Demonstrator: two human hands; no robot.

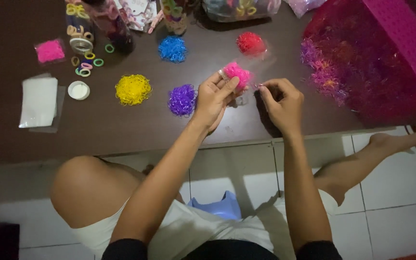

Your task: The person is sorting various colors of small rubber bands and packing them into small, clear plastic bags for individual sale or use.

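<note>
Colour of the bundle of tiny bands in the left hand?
Bright pink bundle, held in the left hand; head view.

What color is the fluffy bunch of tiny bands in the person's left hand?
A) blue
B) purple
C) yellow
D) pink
D: the left hand holds a pink bunch in a clear little bag, while the yellow pile, blue pile and purple pile lie on the table.

We hold a small packet of bands [237, 73] over the desk [121, 130], in the left grip [216, 96], with the right grip [280, 98] just beside it. Left of them lie two loose band heaps [133, 89], side by side. Two more heaps [173, 49] lie behind. Farthest left rests a stack of flat bags [38, 101], a round lid [78, 90] between it and the heaps. A large bag [362, 62] occupies the right end.
</note>
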